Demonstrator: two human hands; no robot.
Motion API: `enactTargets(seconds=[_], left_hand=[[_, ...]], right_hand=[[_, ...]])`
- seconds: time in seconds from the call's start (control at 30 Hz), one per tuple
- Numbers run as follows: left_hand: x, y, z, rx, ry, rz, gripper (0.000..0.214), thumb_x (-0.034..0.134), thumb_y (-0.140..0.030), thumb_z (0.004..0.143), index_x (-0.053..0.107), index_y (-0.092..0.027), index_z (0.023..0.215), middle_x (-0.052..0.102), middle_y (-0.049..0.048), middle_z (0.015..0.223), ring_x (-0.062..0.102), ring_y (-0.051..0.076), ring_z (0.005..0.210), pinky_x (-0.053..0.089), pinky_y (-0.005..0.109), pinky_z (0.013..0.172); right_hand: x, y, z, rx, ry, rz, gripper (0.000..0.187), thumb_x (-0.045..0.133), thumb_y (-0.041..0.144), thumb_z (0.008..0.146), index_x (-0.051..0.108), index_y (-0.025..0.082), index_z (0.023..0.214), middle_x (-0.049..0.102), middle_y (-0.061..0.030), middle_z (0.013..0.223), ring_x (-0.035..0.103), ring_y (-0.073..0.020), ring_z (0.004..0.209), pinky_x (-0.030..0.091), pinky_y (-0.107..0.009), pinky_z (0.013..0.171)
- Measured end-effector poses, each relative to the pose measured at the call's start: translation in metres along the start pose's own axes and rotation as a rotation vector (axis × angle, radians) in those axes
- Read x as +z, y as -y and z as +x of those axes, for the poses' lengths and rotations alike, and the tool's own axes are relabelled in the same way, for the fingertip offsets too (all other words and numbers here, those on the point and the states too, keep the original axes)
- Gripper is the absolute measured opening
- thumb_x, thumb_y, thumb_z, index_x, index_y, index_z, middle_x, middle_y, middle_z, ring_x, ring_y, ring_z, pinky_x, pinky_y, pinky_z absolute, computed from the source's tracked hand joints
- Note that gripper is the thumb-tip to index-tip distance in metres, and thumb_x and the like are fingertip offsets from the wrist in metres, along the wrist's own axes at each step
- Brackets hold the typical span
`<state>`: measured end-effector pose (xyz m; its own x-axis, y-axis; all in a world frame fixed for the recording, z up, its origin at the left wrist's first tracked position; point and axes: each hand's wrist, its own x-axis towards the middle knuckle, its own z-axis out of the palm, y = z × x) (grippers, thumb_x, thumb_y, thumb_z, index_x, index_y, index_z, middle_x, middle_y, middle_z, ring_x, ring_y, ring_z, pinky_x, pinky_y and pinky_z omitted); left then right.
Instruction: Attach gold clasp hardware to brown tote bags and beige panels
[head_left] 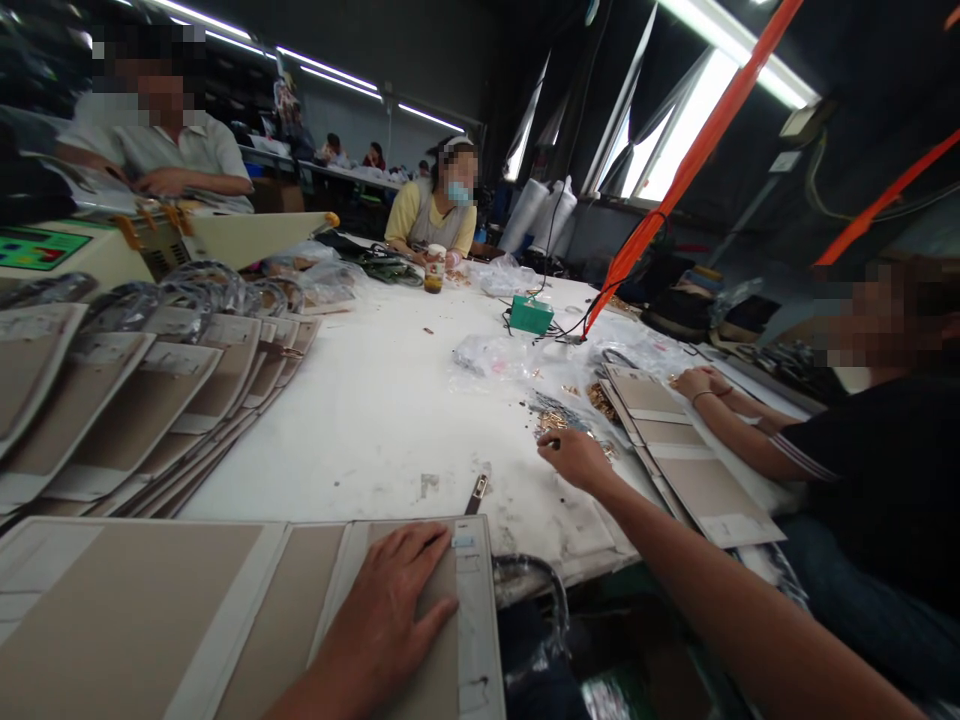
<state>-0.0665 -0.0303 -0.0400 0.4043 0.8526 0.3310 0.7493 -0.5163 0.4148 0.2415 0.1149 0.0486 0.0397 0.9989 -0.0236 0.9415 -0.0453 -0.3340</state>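
My left hand lies flat with its fingers stretched out on a beige bag panel with pale strips across it. The panel lies open in front of me. Past its far edge sticks a dark strap with a metal clasp plate, and a plastic-wrapped handle curves out on its right. My right hand is stretched forward over the table, its thumb and fingers curled together. Close beside it lies a heap of small gold-coloured metal fittings. Whatever the fingertips hold, if anything, is too small to make out.
Overlapping beige bag panels are stacked at the left. More panels lie at the right before a co-worker in black. Near the table's middle sit a green box, plastic bags and a hanging orange strip. Two more people sit opposite.
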Motion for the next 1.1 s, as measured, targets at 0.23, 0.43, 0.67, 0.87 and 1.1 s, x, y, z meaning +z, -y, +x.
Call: enactTargets(seconds=[0.23,0.43,0.67,0.87,1.1], left_hand=[[0.004,0.003,0.001,0.006,-0.013,0.028,0.066,0.073,-0.034,0.087,0.049,-0.032,0.149,0.061,0.0032,0.146,0.056,0.030,0.130,0.048,0.050,0.111],[0.005,0.005,0.000,0.016,-0.028,0.046,0.067,0.073,-0.036,0.087,0.048,-0.035,0.149,0.061,0.0022,0.146,0.057,0.030,0.129,0.049,0.049,0.109],[0.007,0.006,0.000,0.033,-0.045,0.060,0.066,0.072,-0.037,0.088,0.048,-0.034,0.150,0.061,0.0025,0.146,0.057,0.030,0.129,0.049,0.049,0.108],[0.006,0.006,-0.001,0.022,-0.033,0.060,0.067,0.073,-0.037,0.088,0.047,-0.034,0.150,0.060,0.0021,0.147,0.056,0.030,0.130,0.049,0.049,0.109],[0.006,0.005,-0.001,0.019,-0.032,0.048,0.067,0.072,-0.034,0.088,0.047,-0.034,0.150,0.060,0.0019,0.147,0.056,0.030,0.131,0.048,0.050,0.110]], right_hand=[[0.006,-0.048,0.042,0.050,0.042,-0.144,0.034,0.066,0.035,0.087,0.079,0.032,0.118,0.079,-0.0043,0.102,0.071,-0.0235,0.095,0.046,-0.028,0.073],[0.015,-0.054,0.053,-0.035,0.062,-0.181,0.033,0.064,0.031,0.088,0.078,0.037,0.118,0.075,-0.0015,0.121,0.069,-0.0241,0.104,0.049,-0.029,0.081],[0.017,-0.056,0.062,-0.056,0.087,-0.171,0.024,0.067,0.026,0.083,0.082,0.030,0.102,0.077,-0.0050,0.111,0.068,-0.0263,0.103,0.048,-0.031,0.082],[0.009,-0.055,0.062,-0.027,0.110,-0.001,0.007,0.074,0.020,0.072,0.078,0.020,0.078,0.074,-0.0010,0.076,0.065,-0.0168,0.076,0.045,-0.023,0.067],[-0.012,-0.055,0.048,0.074,0.000,0.347,0.023,0.065,0.034,0.082,0.074,0.015,0.089,0.056,0.0034,0.055,0.049,-0.0109,0.046,0.041,-0.022,0.047]])
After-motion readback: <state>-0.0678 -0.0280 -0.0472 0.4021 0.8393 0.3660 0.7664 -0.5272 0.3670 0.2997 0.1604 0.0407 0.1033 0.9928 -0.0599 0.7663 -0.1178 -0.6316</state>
